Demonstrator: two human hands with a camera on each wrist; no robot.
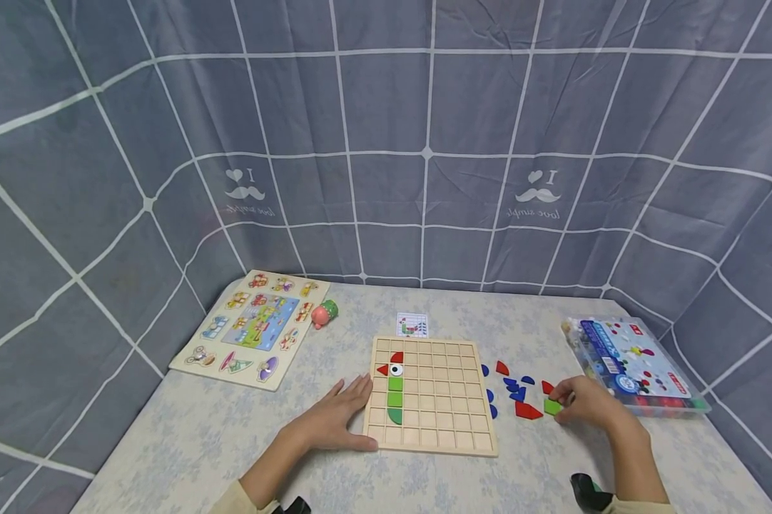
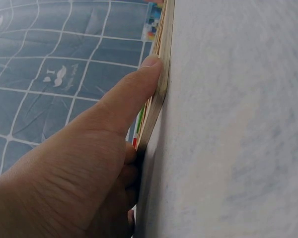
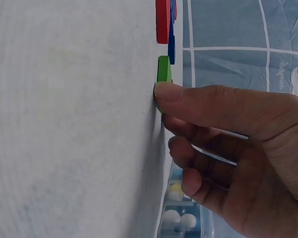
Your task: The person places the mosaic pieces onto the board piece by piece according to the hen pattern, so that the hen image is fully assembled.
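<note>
The wooden grid board (image 1: 447, 407) lies flat on the table. My left hand (image 1: 336, 414) rests against its lower left corner, fingers extended along the left side and thumb (image 2: 139, 84) touching the near edge. Set in one column are a red piece, a red triangle, a round eye piece (image 1: 395, 370), green squares (image 1: 395, 392) and a green quarter-round piece (image 1: 395, 415). Right of the board, my right hand (image 1: 588, 403) pinches a green square block (image 3: 164, 69) between thumb and forefinger, low at the tabletop. Beside it lie red pieces (image 1: 528, 410) and blue pieces (image 1: 518, 393).
A small pattern card (image 1: 412, 325) lies behind the board. At the left are a picture puzzle board (image 1: 251, 330) and a pink and green toy (image 1: 324, 314). A clear plastic box of beads (image 1: 636, 368) stands at the right. Grey checked cloth hangs behind.
</note>
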